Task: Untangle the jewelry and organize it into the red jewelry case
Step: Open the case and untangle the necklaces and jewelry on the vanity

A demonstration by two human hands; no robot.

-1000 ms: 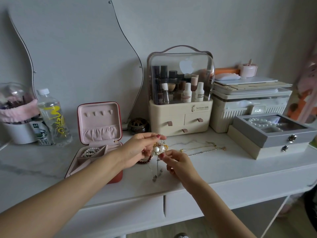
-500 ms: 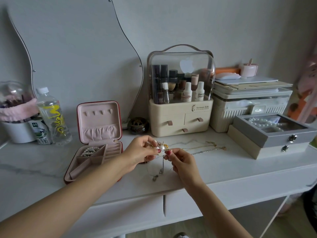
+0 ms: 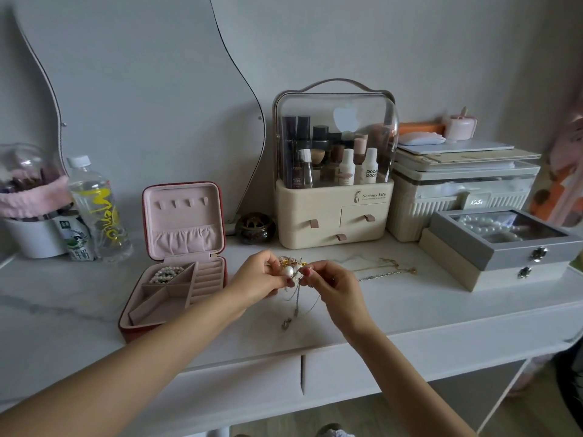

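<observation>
- Fingers of the left hand were curled and pinched the left side of a knotted cluster of gold chain, white pearls and thin silver strands, held just above the white marble-look desk.
- Fingertips of the right hand were pinched together on the right side of that same cluster, so both hands met at the knot, each clamped on it.
- Thin silver strands with a small pendant hung down from the cluster toward the desk; whether the pendant touched the surface could not be told.
- The square red jewelry case with pale pink lining lay open on the desk just left of the left hand, its lid upright.
- One coiled string of small pearls sat in the rear-left compartment of the case; the other compartments and the ring rolls looked unfilled.
- A fine gold chain and a slim silver chain lay loose on the desk to the right of the hands, apart from the cluster and outside the case.
- By this showing, the work seemed at an early stage: one piece stored, the knot not yet undone, and at least two loose chains waiting.
- What remained, in my judgement, was to free each piece from the cluster and place all of them, with the loose chains, in the case.
</observation>
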